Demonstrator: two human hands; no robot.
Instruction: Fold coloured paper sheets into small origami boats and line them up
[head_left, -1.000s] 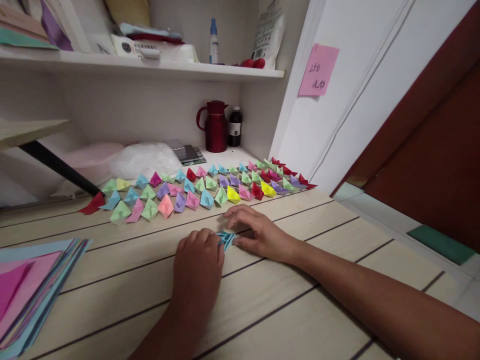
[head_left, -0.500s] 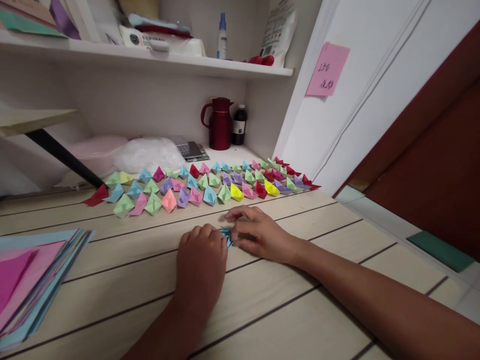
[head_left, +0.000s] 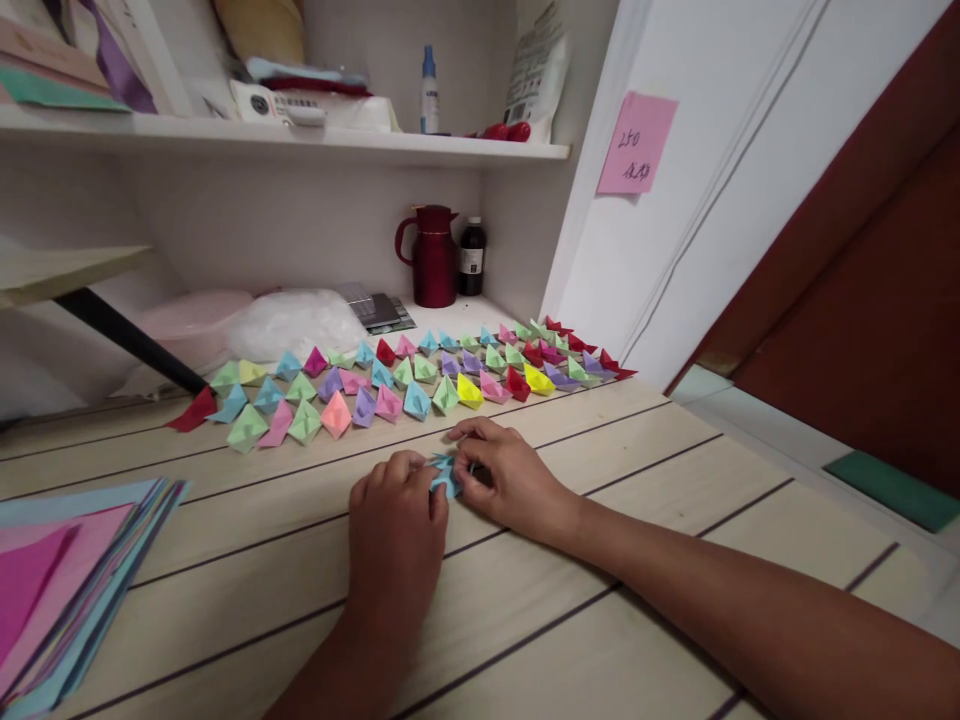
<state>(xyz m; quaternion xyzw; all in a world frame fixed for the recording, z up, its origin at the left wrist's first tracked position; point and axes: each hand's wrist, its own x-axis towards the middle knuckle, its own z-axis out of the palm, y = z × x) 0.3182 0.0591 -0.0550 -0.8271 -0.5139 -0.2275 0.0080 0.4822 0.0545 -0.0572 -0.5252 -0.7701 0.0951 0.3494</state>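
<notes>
A small, light-blue folded paper piece (head_left: 445, 474) sits on the pale wooden floor (head_left: 585, 640) between my two hands. My left hand (head_left: 396, 530) curls its fingers against the piece's left side. My right hand (head_left: 510, 478) pinches the piece from the right with thumb and fingers. Most of the piece is hidden by my fingers. Just beyond my hands lie rows of several finished paper boats (head_left: 405, 378) in many colours.
A stack of coloured paper sheets (head_left: 67, 580) lies at the lower left. Behind the boats, a low white shelf holds a dark red jug (head_left: 433, 254), a dark bottle (head_left: 471, 256) and a plastic bag (head_left: 294, 322). A pink note (head_left: 636, 142) is stuck on the white panel.
My right hand's fingers have closed in from lying flat beside the blue piece to pinching it. The two hands have drawn closer together around it.
</notes>
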